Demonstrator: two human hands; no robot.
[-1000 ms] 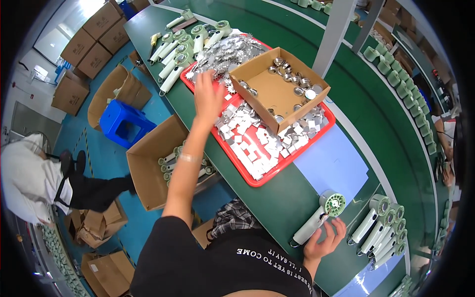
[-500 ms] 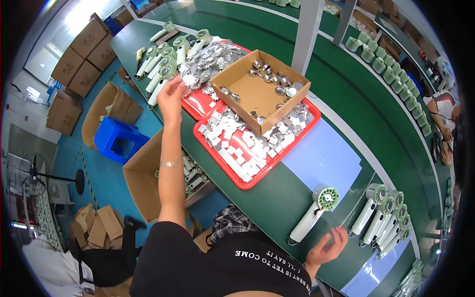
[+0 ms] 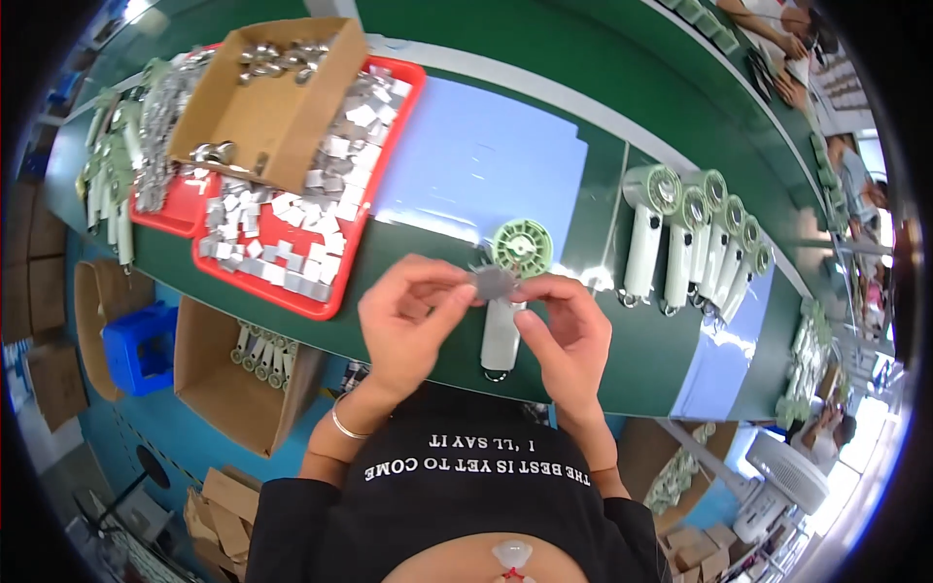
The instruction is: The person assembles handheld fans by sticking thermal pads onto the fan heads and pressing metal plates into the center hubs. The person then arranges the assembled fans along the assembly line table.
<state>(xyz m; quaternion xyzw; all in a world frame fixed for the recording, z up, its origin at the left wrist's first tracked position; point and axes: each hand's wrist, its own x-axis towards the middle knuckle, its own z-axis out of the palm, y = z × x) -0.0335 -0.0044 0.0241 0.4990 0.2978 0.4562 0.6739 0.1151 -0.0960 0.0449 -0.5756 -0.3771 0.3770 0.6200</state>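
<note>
Disc (image 3: pixel 494 285) between both hands (image 3: pixel 400 319), over fan (image 3: pixel 501 336)

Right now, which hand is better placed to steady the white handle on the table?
Probably the right hand: its thumb sits beside the white handle. The left hand is farther off, pinching the grey disc. The right is also at the disc; whether it grips, I can't tell.

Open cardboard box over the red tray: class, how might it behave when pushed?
The cardboard box may rock, sitting over loose squares. Its thin cardboard could flex. The metal cups inside would probably slide about, lying scattered.
</note>
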